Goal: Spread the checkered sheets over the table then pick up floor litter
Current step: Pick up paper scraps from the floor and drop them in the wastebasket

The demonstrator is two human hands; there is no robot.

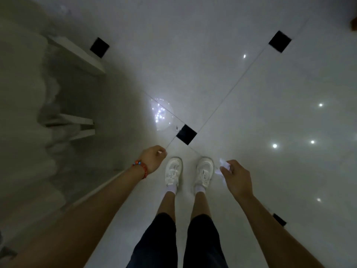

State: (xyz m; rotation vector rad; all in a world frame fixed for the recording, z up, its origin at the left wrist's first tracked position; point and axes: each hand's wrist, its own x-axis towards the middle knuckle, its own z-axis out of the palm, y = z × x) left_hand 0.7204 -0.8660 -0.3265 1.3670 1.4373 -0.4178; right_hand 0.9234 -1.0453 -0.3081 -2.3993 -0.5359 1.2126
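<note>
Head view: the right hand [236, 177] holds crumpled white litter [224, 165] in its grip, beside the right shoe [204, 171]. The left hand [154, 158], grip curled, pinches something small; what, cannot tell.

We see white shoes [190, 171] at lower centre, a black floor tile [186, 134] above them, and pale furniture legs [77, 122] at left.

Open tiled floor [251, 113] ahead and right; white furniture legs [77, 120] crowding the left.
</note>
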